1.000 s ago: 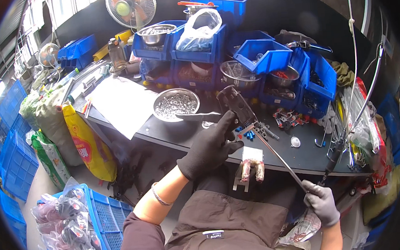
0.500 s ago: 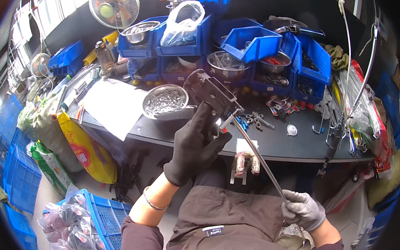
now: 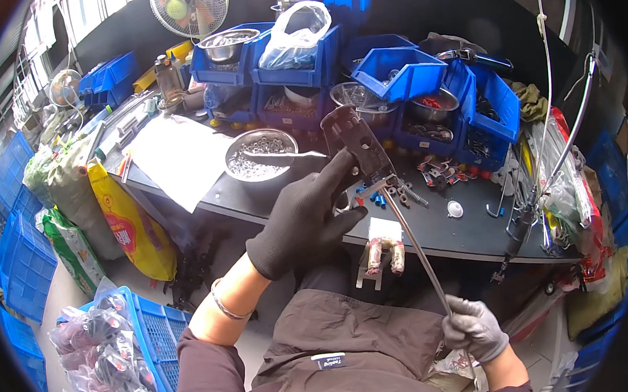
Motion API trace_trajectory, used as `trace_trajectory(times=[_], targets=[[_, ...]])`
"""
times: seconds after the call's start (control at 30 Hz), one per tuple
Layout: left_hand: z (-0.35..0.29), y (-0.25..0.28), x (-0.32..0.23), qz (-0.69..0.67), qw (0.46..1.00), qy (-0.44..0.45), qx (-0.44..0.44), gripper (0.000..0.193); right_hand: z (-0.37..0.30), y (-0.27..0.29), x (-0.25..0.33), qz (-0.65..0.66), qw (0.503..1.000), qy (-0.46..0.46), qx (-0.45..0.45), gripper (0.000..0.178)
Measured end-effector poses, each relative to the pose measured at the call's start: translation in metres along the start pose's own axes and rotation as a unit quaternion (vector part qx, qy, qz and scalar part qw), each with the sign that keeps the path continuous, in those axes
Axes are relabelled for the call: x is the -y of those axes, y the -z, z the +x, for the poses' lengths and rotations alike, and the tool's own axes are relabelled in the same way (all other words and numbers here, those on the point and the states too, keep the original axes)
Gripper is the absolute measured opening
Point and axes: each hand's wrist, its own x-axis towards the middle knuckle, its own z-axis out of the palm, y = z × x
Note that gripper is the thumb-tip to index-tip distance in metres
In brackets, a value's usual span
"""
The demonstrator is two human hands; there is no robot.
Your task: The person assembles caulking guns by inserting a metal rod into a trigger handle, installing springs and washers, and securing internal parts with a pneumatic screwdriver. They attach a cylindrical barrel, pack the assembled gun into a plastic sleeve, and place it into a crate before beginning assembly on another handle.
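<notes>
My left hand, in a black glove, is closed around a dark, box-like housing held above the bench's front edge. A long thin metal rod slants down from the lower end of that housing. My right hand, in a grey glove, grips the rod near its lower end, low by my lap. Whether the rod is fixed to the housing or only touches it, I cannot tell. Just below, a small stand with a white top and two wrapped, stained prongs juts from the bench edge.
A steel bowl of small metal parts has a pale handle across it. White paper lies to its left. Blue bins line the back. Springs and fittings lie on the bench; a blue crate of bagged parts stands lower left.
The housing has turned more upright and moved slightly right relative to the bowl, with my left hand still on it. My right hand keeps its grip on the rod. The whole view has shifted slightly.
</notes>
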Motion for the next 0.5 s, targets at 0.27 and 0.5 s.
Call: trace_trajectory(times=[0.27, 0.5], targets=[[0.008, 0.000, 0.013, -0.135, 0.988, 0.075, 0.028, 0.077, 0.031, -0.017, 0.005, 0.011, 0.999, -0.032, 0.022, 0.042], [0.019, 0.000, 0.009, -0.006, 0.998, 0.047, 0.031, 0.079, 0.056, -0.020, -0.012, -0.395, 0.852, 0.318, -0.133, 0.039]])
